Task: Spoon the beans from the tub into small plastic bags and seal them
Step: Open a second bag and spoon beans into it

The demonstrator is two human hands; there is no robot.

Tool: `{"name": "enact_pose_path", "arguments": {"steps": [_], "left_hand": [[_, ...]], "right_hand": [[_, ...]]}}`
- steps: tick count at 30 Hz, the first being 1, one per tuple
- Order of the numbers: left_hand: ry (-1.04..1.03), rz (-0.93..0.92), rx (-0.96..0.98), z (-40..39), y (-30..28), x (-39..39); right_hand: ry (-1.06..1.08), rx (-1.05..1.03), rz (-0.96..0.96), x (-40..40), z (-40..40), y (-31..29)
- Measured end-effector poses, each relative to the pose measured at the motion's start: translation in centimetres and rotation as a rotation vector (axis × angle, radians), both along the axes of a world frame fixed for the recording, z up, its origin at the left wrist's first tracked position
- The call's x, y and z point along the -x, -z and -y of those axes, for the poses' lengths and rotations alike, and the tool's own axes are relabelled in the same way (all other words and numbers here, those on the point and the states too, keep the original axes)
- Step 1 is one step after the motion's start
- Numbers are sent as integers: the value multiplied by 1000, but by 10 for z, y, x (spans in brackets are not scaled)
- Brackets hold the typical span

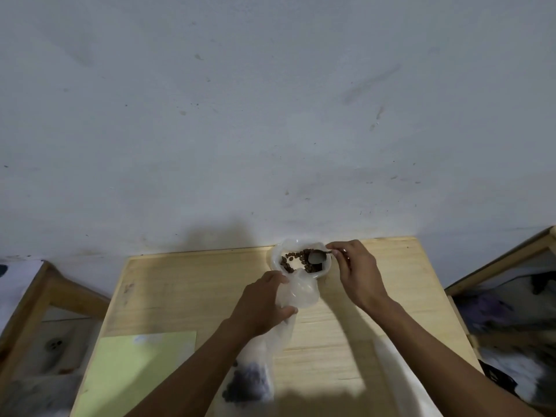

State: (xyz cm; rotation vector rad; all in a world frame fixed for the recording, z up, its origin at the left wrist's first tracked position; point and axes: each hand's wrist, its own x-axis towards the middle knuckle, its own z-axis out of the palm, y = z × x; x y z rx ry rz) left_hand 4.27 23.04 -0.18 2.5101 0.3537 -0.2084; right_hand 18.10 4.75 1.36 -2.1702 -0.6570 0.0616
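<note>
We find the right hand (355,272) pinching the spoon (317,256) in the tub (301,260), just beyond the left hand (264,302), which grips the bag (298,291), mouth toward the tub.

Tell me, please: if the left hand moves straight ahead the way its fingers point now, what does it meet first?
Probably the white tub of beans. The left hand, gripping the plastic bag, points up-right toward it. Depth is unclear.

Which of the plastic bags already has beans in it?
The bag at the table's near edge, under the left forearm: dark beans show through its plastic. The bag the left hand grips beside the tub looks empty.
</note>
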Motion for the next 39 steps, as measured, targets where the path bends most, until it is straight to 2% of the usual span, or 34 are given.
{"name": "enact_pose_path", "arguments": {"steps": [2, 5, 8, 13, 17, 20, 26, 33, 39], "left_hand": [[15, 2, 11, 1, 4, -3], [20, 14, 51, 1, 8, -7], [34, 31, 83, 2, 12, -8], [34, 41, 108, 2, 13, -7], [19, 66, 96, 1, 12, -5], [4, 94, 81, 1, 11, -3], [-82, 119, 37, 1, 6, -1], [-222, 146, 2, -2, -1, -5], [-228, 150, -73, -9, -5, -4]], "right_hand": [[-27, 8, -3, 2, -2, 10], [44, -11, -67, 2, -4, 20], [181, -38, -284, 1, -8, 27], [431, -217, -629, -4, -14, 40], [510, -399, -760, -5, -9, 34], [522, -494, -764, -8, -5, 23], [482, -542, -679, -18, 7, -15], [325, -506, -530, -10, 16, -65], [148, -394, -424, 11, 19, -68]]}}
